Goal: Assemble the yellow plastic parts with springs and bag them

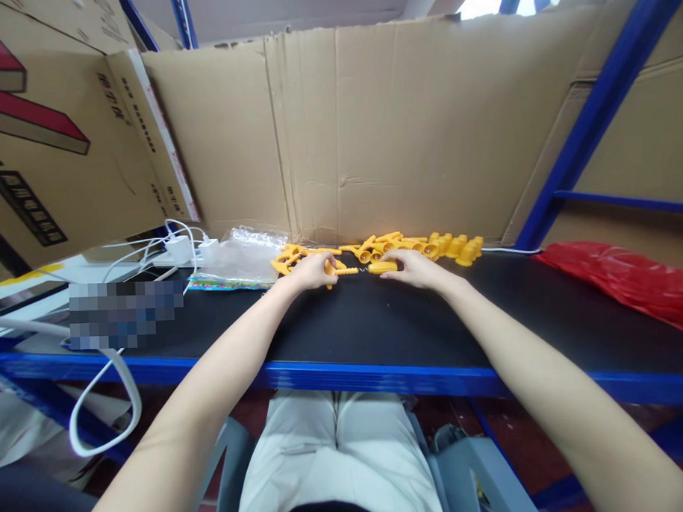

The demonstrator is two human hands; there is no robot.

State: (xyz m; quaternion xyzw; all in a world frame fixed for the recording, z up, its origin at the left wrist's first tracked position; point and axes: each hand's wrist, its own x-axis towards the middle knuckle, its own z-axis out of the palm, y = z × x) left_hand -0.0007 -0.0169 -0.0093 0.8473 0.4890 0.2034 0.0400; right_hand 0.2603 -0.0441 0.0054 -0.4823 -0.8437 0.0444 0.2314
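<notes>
Above the black tabletop (377,322), my left hand (313,270) is closed around a yellow plastic part with a thin stem (349,271) pointing right. Facing it, my right hand (413,268) pinches a yellow rounded cylinder-shaped part (378,268). A small metal coil (363,270), apparently a spring, spans the gap between the two parts; which one it is fixed to I cannot tell. More yellow plastic parts (288,252) lie behind my left hand. Beyond my right hand sit several yellow parts with round openings (394,243) and a cluster of yellow knobbed pieces (465,249).
A clear plastic bag (244,256) lies left of the yellow parts, near white chargers (178,249) with cables. A red plastic bag (622,276) is at the right. Cardboard (398,134) stands along the back. The blue shelf edge (379,378) runs in front.
</notes>
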